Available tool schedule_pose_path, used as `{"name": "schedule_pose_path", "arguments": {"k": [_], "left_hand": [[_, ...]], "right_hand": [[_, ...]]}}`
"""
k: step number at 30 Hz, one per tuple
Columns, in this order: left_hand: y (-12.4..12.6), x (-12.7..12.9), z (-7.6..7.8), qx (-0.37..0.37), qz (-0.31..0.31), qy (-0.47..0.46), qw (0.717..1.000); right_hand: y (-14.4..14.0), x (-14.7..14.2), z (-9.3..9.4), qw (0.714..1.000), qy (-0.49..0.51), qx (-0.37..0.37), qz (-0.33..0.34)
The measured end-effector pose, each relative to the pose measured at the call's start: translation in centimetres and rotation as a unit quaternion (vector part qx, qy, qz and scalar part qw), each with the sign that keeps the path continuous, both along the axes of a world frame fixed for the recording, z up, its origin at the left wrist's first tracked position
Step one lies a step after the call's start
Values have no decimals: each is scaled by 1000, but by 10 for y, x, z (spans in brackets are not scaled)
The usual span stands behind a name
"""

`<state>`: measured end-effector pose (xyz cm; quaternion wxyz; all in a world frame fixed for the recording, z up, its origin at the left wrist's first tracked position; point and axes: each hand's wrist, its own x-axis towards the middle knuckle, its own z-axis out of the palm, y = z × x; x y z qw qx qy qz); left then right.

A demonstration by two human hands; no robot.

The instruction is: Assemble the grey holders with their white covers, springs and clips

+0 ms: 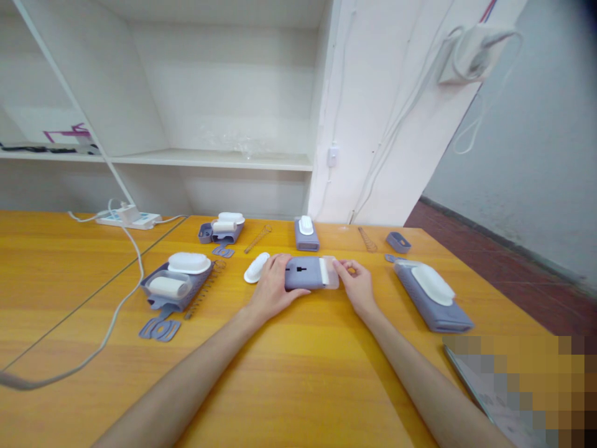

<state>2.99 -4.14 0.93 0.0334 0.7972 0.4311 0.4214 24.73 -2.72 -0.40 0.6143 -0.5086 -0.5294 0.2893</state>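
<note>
Head view: left hand (273, 287) half-covers grey case (304, 274)

On the orange table (298, 386), the left hand (270, 287) grips a grey plastic case (303, 275) while the right hand (358, 283) pinches its translucent end piece (331, 272)

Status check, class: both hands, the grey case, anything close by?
Left hand grips grey case. Right hand pinches its clear end piece. White cap lies beside left hand.
</note>
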Motion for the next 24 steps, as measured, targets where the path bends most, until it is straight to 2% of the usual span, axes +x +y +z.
{"name": "schedule_pose_path", "arguments": {"k": [10,15,24], "left_hand": [[0,-1,0,-3,-17,5,1000],[1,-1,0,-12,-13,1,1000],[2,-1,-1,-9,3,-5,1000]], "right_hand": [[-3,-1,-1,995,-99,10,25],[-6,-3,1,994,-94,7,52],[-10,-4,2,991,-127,7,38]]}}
